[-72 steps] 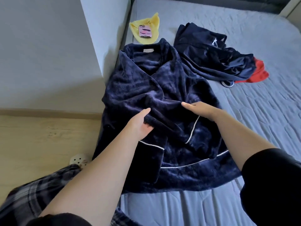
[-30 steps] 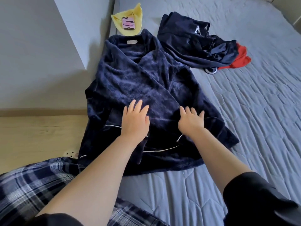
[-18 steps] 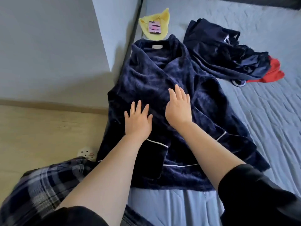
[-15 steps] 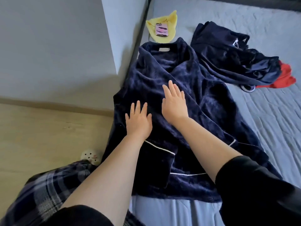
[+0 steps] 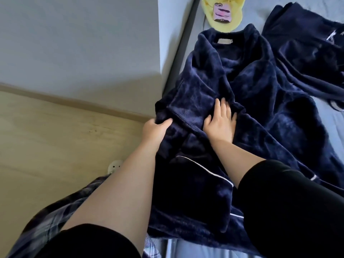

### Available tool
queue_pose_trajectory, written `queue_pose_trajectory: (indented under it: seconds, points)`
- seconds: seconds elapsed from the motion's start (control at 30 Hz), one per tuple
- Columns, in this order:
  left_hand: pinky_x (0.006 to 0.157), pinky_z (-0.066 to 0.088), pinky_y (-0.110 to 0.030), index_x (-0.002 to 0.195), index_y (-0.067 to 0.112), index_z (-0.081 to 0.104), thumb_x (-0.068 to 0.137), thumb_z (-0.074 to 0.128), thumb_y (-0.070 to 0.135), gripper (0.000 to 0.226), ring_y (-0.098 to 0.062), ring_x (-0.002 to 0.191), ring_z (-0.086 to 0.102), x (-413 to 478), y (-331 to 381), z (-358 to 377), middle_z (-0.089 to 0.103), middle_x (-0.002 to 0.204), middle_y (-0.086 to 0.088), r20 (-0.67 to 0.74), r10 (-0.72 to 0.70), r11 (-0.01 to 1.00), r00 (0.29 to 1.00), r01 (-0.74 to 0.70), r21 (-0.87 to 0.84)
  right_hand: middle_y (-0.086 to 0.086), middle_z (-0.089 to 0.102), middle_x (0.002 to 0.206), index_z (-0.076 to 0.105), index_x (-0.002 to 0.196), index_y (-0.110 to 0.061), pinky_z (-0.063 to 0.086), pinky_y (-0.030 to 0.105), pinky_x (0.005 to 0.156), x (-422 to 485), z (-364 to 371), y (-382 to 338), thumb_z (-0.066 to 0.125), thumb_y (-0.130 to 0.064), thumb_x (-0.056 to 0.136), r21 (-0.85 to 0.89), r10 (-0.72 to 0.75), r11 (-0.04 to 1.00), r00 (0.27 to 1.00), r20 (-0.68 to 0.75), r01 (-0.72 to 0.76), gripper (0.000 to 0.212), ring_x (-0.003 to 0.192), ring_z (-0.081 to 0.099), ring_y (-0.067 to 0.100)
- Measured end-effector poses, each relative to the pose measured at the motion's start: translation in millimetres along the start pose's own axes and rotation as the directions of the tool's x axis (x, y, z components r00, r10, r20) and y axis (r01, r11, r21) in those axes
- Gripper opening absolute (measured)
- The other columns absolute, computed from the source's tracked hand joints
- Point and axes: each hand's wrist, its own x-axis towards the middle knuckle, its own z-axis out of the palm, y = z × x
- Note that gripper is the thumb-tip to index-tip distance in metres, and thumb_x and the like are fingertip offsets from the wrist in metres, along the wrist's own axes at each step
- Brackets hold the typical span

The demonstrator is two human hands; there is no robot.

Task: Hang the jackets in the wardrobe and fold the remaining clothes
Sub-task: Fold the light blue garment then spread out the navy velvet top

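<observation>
L hand (image 5: 155,128) grips the navy fleece robe (image 5: 264,116) at its left edge fold; R hand (image 5: 220,122) lies flat, fingers straight, on robe, spread on bed (image 5: 333,125).

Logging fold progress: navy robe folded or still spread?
Mostly spread: robe lies open on the bed; left hand grips its left edge, right hand presses flat.
</observation>
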Motion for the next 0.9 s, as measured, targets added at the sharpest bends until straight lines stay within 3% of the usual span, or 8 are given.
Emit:
queue_pose_trajectory:
  seconds: [0.1,0.17,0.3,0.43,0.6,0.7,0.8,0.9]
  points:
    - [0.043,0.033,-0.011,0.056,0.016,0.05,0.086,0.066,0.03,0.037,-0.011,0.051,0.043,2.5,-4.3,-18.7,0.049,0.054,0.004,-0.197,0.107,0.994,0.975,-0.098,0.054,0.008,0.023,0.157,0.027,0.149,-0.01,0.012,0.052,0.115,0.3,-1.2,-0.4,0.041,-0.024,0.09,0.001,-0.009,1.0,1.0,-0.013,0.009,0.062,0.145,0.018,0.023]
    - [0.044,0.03,-0.015,0.056,0.016,0.043,0.089,0.061,0.039,0.044,-0.012,0.049,0.037,-1.2,-6.9,-29.1,0.042,0.054,0.003,-0.225,0.126,0.984,0.966,-0.092,0.155,0.008,0.022,0.157,0.027,0.149,-0.01,0.012,0.052,0.115,-0.2,-2.5,-1.0,0.041,-0.024,0.09,-0.007,-0.015,1.0,1.0,-0.009,0.015,0.062,0.145,0.018,0.023]
    - [0.086,0.05,-0.032,0.103,0.023,0.065,0.072,0.062,0.069,0.055,-0.015,0.097,0.063,-21.7,-6.6,-41.2,0.066,0.107,0.005,0.236,-0.186,0.982,0.954,0.172,0.08,0.008,0.021,0.158,0.025,0.149,-0.01,0.011,0.052,0.116,-0.5,-4.8,-2.1,0.039,-0.024,0.091,-0.02,-0.015,1.0,1.0,0.001,0.015,0.061,0.145,0.016,0.022]
    - [0.086,0.053,-0.034,0.087,0.026,0.068,0.069,0.076,0.053,0.033,-0.015,0.092,0.067,-27.1,-10.2,-51.5,0.072,0.095,0.006,0.314,-0.046,0.945,0.948,-0.061,0.322,0.01,0.022,0.157,0.026,0.149,-0.008,0.011,0.053,0.115,-1.6,-7.7,-3.9,0.041,-0.022,0.091,-0.011,-0.026,1.0,1.0,-0.003,0.026,0.061,0.145,0.018,0.024]
    - [0.063,0.04,-0.023,0.085,0.02,0.057,0.087,0.063,0.043,0.025,-0.016,0.082,0.059,-43.6,-22.0,-43.1,0.06,0.082,0.009,0.013,0.057,0.977,0.998,-0.059,0.205,0.01,0.021,0.158,0.025,0.149,-0.008,0.011,0.052,0.116,-1.5,-9.4,-5.1,0.04,-0.023,0.092,-0.022,-0.022,1.0,1.0,0.009,0.022,0.061,0.145,0.017,0.024]
    - [0.076,0.04,-0.033,0.115,0.006,0.058,0.093,0.052,0.047,0.047,-0.03,0.1,0.058,-54.0,-32.7,-38.8,0.064,0.109,-0.009,-0.187,-0.069,0.923,0.98,0.134,0.362,0.01,0.02,0.158,0.025,0.149,-0.008,0.011,0.053,0.115,-1.9,-10.2,-6.1,0.04,-0.023,0.092,-0.033,-0.031,0.999,0.999,0.015,0.031,0.061,0.145,0.017,0.024]
    - [0.077,0.04,-0.036,0.126,0.014,0.051,0.098,0.048,0.035,0.035,-0.026,0.104,0.053,-55.4,-23.6,-37.4,0.057,0.122,-0.008,-0.295,0.129,0.841,0.947,0.053,0.539,0.011,0.019,0.158,0.023,0.15,-0.007,0.011,0.053,0.116,-0.8,-11.8,-6.5,0.038,-0.024,0.093,-0.075,-0.032,0.997,0.999,0.038,0.034,0.061,0.145,0.016,0.024]
    - [0.093,0.035,-0.035,0.13,0.009,0.051,0.095,0.05,0.015,0.035,-0.03,0.116,0.046,-49.0,2.9,-25.8,0.053,0.127,-0.012,-0.237,0.521,0.734,0.82,-0.289,0.614,0.012,0.021,0.157,0.022,0.15,-0.007,0.011,0.051,0.115,-0.3,-12.2,-7.8,0.037,-0.027,0.093,-0.117,-0.041,0.992,0.997,0.065,0.048,0.062,0.144,0.019,0.025]
